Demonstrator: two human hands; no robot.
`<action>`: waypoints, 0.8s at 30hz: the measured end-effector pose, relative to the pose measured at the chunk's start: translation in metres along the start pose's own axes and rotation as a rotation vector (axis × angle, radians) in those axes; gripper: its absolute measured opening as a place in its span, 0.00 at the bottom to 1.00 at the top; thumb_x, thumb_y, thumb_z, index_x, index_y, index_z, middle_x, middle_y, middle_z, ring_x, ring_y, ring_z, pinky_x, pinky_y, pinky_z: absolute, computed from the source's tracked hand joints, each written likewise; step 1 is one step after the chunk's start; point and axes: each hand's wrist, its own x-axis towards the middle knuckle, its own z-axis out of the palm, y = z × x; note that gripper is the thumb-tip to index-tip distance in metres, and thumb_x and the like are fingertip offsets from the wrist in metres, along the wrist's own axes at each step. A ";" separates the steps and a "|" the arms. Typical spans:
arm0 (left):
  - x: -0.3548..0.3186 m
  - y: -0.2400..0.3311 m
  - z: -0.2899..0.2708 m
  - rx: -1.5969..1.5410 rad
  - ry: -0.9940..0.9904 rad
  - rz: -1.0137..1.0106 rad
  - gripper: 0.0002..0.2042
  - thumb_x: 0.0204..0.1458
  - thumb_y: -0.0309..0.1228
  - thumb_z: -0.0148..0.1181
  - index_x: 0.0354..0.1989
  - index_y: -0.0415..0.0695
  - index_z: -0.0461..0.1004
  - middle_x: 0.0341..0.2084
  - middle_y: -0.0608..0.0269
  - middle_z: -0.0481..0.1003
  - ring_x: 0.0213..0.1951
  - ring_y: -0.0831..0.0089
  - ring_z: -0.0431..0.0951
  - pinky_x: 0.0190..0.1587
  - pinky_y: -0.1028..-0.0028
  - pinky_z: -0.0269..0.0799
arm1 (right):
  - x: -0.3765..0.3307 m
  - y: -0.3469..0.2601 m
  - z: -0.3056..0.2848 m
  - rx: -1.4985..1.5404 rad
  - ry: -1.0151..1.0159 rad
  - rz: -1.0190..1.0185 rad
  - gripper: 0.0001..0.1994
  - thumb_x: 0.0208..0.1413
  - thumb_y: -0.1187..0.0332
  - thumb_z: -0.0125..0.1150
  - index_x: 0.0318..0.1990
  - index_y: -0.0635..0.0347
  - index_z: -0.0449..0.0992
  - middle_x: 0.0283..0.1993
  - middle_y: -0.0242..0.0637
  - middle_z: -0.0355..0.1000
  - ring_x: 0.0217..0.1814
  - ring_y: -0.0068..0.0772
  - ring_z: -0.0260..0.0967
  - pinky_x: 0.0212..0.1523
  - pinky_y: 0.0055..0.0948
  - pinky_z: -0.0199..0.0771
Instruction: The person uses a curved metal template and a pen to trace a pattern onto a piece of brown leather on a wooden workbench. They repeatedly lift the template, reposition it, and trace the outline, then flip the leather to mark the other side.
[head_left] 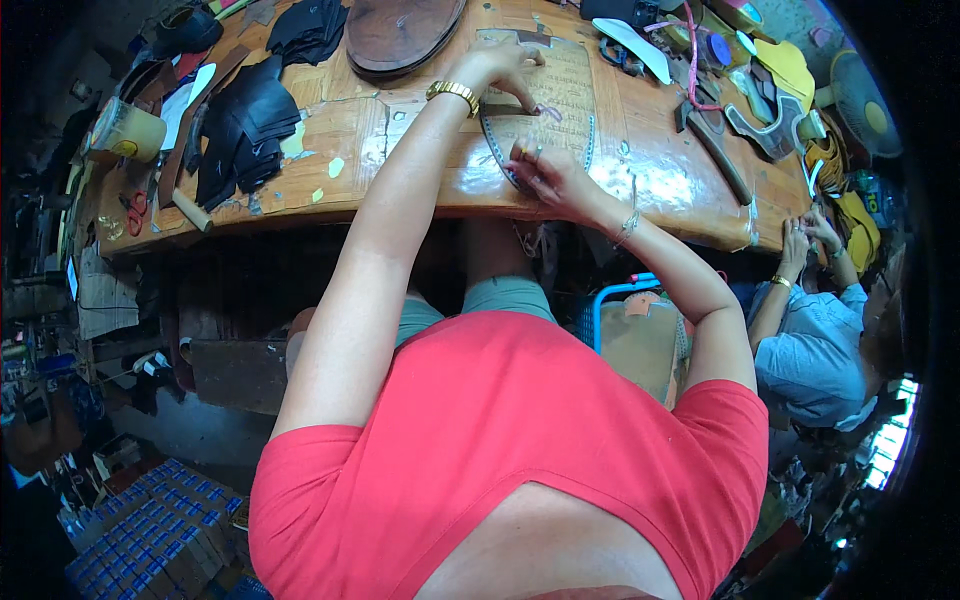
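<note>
A tan sheet [572,88] covered in handwriting, with a patterned edge, lies flat on the wooden table in front of me. My left hand [497,70], a gold watch at its wrist, rests on the sheet's left part with fingers and thumb spread. Just beyond those fingertips is a short dark brown strip [531,38] at the sheet's far end. Over the sheet's near end hovers my right hand [558,182], wearing a ring and bracelet. Its fingers are curled into a pinch; anything between them is too small to make out.
Brown oval pieces [400,35] and black leather pieces [245,130] lie left, with red-handled scissors [135,212] and a glue jar [130,132]. A hammer [718,155], pink cord [692,60] and yellow cut pieces [783,68] sit right. A co-worker's hands [808,238] are at the right edge.
</note>
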 end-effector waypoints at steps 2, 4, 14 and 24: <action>0.004 -0.007 0.004 -0.003 -0.002 0.011 0.48 0.17 0.56 0.75 0.58 0.60 0.68 0.53 0.56 0.69 0.52 0.58 0.72 0.52 0.62 0.70 | 0.007 -0.005 -0.004 0.145 0.003 0.192 0.07 0.60 0.70 0.54 0.33 0.64 0.69 0.21 0.39 0.65 0.25 0.32 0.68 0.27 0.32 0.64; 0.005 -0.006 0.003 -0.005 -0.012 0.014 0.48 0.17 0.57 0.75 0.58 0.60 0.68 0.53 0.56 0.69 0.52 0.58 0.72 0.52 0.63 0.70 | 0.008 -0.007 -0.003 0.337 0.057 0.455 0.06 0.60 0.71 0.53 0.33 0.64 0.70 0.20 0.39 0.67 0.23 0.30 0.68 0.27 0.30 0.66; 0.006 -0.013 0.001 -0.091 -0.071 0.058 0.46 0.23 0.54 0.75 0.59 0.56 0.66 0.56 0.51 0.66 0.57 0.55 0.66 0.59 0.63 0.62 | 0.014 -0.007 -0.003 0.372 0.067 0.410 0.05 0.59 0.72 0.53 0.34 0.65 0.68 0.25 0.46 0.68 0.25 0.45 0.66 0.29 0.35 0.67; 0.004 -0.016 -0.001 -0.115 -0.089 0.033 0.40 0.29 0.46 0.72 0.58 0.55 0.66 0.56 0.51 0.67 0.59 0.56 0.65 0.61 0.61 0.60 | 0.021 -0.001 -0.001 0.240 0.033 0.332 0.08 0.60 0.68 0.53 0.34 0.65 0.69 0.23 0.42 0.68 0.27 0.37 0.69 0.29 0.35 0.67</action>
